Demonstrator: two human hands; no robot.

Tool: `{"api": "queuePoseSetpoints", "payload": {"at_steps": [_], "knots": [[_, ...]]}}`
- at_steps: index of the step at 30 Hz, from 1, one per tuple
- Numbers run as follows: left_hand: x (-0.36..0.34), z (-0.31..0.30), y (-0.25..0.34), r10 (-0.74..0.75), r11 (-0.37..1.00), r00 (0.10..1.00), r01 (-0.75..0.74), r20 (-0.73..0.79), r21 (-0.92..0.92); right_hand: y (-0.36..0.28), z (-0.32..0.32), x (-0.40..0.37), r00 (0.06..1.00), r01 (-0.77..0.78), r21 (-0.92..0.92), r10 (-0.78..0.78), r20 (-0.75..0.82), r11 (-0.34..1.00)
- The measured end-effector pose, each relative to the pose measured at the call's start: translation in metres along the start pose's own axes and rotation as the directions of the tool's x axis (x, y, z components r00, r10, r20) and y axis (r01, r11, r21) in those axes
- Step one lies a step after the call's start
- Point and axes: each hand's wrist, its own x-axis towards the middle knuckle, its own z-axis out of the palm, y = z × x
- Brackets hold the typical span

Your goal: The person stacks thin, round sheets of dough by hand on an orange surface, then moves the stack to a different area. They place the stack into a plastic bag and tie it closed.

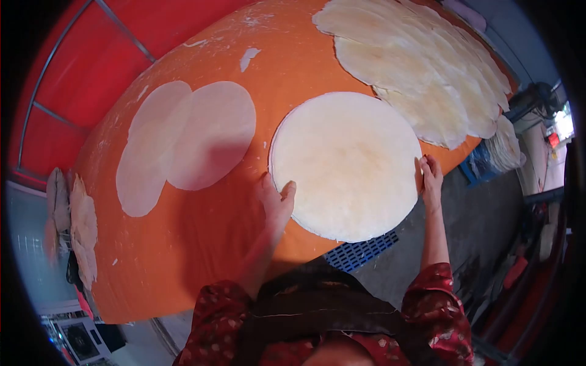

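A large, pale cream, round stack of thin flat dough sheets (348,165) sits between the 2 hands, at the near edge of a broad counter covered in orange material (134,262). The left hand (278,198) is clamped on the left rim, its thumb at the upper edge; the right hand (431,174) is clamped on the right rim, opposite. The hands stand well apart, with the stack's width between them; how far the fingers reach underneath cannot be seen. The stack's near edge overhangs the counter, above a blue plastic grid (363,250) and a dark grey floor (390,274). Whether the stack is raised or resting is unclear.

To its left, 2 thin, pale, translucent round sheets (213,134) lie flat and overlap each other. Beyond the stack, toward the right, spreads a wide heap of overlapping yellowish-cream sheets (415,73). A small whitish scrap (249,59) lies farther back, and more crinkled pale sheets (83,232) lie along the left edge. Red patterned sleeves (436,299) cover the person's upper arms.
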Motion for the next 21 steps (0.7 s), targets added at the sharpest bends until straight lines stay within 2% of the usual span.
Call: {"api": "queuePoseSetpoints", "payload": {"at_steps": [1, 3, 4, 7, 8, 12, 13, 16, 18, 19, 20, 21], "knots": [[-0.001, 0.002, 0.003, -0.034, 0.998, 0.996, 0.038, -0.086, 0.045, 0.003, 0.004, -0.003, 0.998, 0.014, 0.028, -0.016, 0.067, 1.0], [0.012, 0.007, -0.017, -0.165, 0.961, 0.986, 0.169, 0.034, -0.219, 0.0, 0.022, -0.014, 0.978, 0.045, 0.083, -0.061, 0.201, 0.996], [0.018, 0.01, -0.028, -0.212, 0.91, 0.971, 0.237, 0.107, -0.341, 0.002, 0.025, -0.016, 0.982, 0.071, 0.0, -0.07, 0.175, 0.997], [0.023, -0.001, -0.01, -0.22, 0.972, 0.967, 0.229, 0.129, -0.057, 0.012, 0.03, -0.012, 0.976, 0.191, -0.135, -0.172, 0.135, 0.972], [0.021, 0.0, -0.012, -0.231, 0.971, 0.967, 0.236, 0.109, -0.037, 0.003, 0.035, -0.017, 0.986, 0.141, -0.169, -0.122, 0.118, 0.976], [0.021, 0.004, -0.013, -0.269, 0.962, 0.961, 0.272, 0.066, -0.035, 0.008, 0.019, -0.008, 0.983, -0.046, 0.163, 0.015, 0.185, 0.986], [0.022, 0.002, -0.011, -0.281, 0.957, 0.958, 0.284, 0.061, -0.053, 0.007, 0.013, -0.001, 0.99, -0.076, 0.143, 0.058, 0.128, 0.987], [0.02, 0.001, 0.011, -0.264, 0.96, 0.964, 0.26, 0.028, 0.099, 0.015, 0.01, 0.007, 0.98, -0.049, 0.06, 0.036, 0.194, 0.997], [0.023, 0.004, 0.004, -0.239, 0.965, 0.97, 0.234, 0.035, 0.119, 0.013, 0.006, 0.018, 0.967, -0.042, 0.001, 0.04, 0.253, 0.999], [0.027, 0.001, -0.004, -0.225, 0.967, 0.974, 0.219, 0.031, 0.129, 0.006, 0.004, 0.025, 0.961, -0.009, -0.195, 0.062, 0.271, 0.981], [0.031, -0.005, -0.015, -0.243, 0.965, 0.966, 0.25, 0.094, -0.082, -0.017, 0.02, 0.022, 0.974, 0.041, -0.552, 0.09, 0.208, 0.833], [0.034, -0.017, -0.02, -0.259, 0.95, 0.966, 0.257, 0.009, -0.175, -0.037, 0.037, 0.02, 0.987, 0.074, -0.827, 0.078, 0.141, 0.558]]}}
